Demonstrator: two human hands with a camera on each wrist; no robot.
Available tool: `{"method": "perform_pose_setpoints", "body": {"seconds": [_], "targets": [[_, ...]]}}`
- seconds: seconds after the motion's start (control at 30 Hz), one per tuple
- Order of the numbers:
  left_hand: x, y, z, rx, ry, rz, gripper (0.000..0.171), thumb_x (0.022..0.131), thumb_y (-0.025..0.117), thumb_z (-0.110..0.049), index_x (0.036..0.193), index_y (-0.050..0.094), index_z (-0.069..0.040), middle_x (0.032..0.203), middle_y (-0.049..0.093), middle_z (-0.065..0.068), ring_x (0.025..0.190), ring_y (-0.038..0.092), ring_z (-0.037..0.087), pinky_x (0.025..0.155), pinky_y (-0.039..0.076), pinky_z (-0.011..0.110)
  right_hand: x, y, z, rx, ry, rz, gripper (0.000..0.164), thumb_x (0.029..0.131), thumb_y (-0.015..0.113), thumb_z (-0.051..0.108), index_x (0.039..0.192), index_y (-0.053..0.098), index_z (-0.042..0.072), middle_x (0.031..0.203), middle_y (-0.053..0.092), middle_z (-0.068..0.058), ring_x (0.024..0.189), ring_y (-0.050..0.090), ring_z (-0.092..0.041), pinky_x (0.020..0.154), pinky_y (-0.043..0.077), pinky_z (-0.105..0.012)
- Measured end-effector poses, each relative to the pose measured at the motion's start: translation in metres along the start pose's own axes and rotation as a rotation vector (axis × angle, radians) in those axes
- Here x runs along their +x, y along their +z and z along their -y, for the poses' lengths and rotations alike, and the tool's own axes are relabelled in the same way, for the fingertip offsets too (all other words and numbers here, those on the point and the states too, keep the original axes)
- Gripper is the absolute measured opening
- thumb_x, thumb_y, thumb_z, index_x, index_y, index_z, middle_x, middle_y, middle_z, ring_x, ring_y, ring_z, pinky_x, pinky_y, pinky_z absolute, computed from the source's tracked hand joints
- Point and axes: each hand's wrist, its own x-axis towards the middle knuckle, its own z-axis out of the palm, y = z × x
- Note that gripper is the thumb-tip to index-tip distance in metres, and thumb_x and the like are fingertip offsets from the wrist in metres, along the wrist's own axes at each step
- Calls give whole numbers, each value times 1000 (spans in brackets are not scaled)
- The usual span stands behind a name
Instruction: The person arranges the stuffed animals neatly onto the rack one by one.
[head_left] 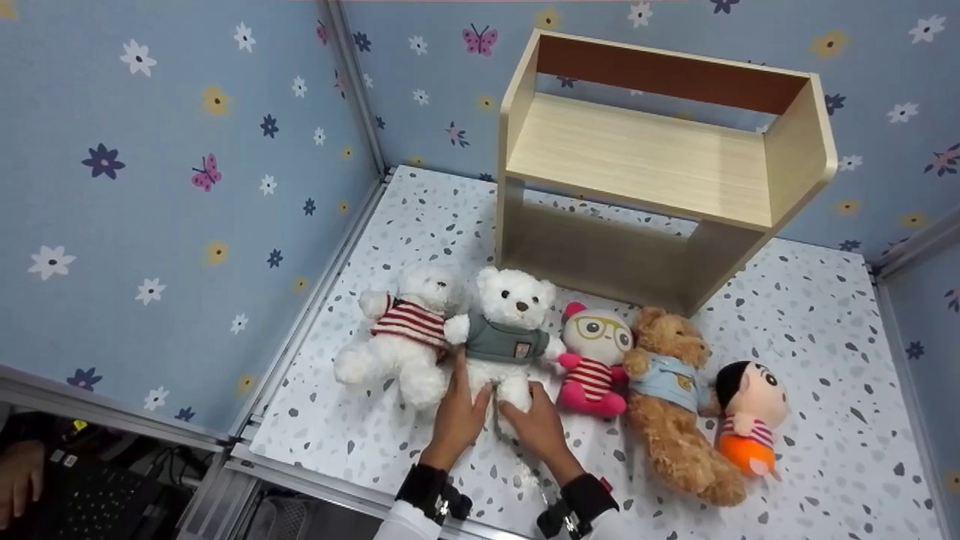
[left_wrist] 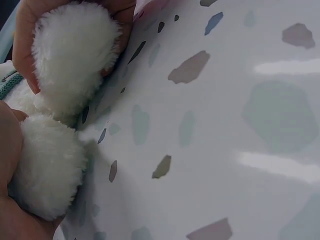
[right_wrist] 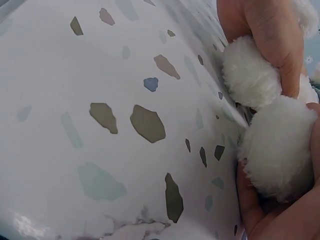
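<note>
A white teddy bear in a grey-green sweater (head_left: 499, 341) lies face up on the speckled white tabletop (head_left: 341, 442). My left hand (head_left: 457, 412) grips its leg on the left, and my right hand (head_left: 541, 427) grips the other leg. Both wrist views show fingers and thumbs curled round the fluffy white feet (left_wrist: 75, 55). Left of this bear, close by its arm, lies a second white bear in a red-striped sweater (head_left: 411, 322). To the right sits a pink and white panda doll with yellow glasses (head_left: 596, 360).
Further right lie a brown teddy bear in a light blue shirt (head_left: 671, 379) and a black-haired doll with orange bottoms (head_left: 750, 420). Behind the toys stands a two-tier wooden shelf (head_left: 645, 157). Flowered blue panels (head_left: 172, 247) enclose the table. Someone else's hand (head_left: 21, 480) shows at lower left.
</note>
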Motion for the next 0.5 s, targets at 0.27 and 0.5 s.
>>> {"method": "perform_pose_setpoints", "body": {"seconds": [0.27,0.5], "targets": [[-1,2,-1,-18,26,-36,86,103,61,-26,166,3,-17,169,24,16,130,55,45,102,49,55,2,-5,-3,87,14,47,45,90,73,26,128,59,8,121,69,-14,107,65,-27,93,52,-42],[-4,3,-1,-57,-6,-49,89,103,62,-25,166,0,-14,171,16,16,143,43,44,113,42,53,3,-9,-2,147,36,90,43,91,71,21,129,58,8,123,67,-16,107,63,-26,92,50,-39]]}}
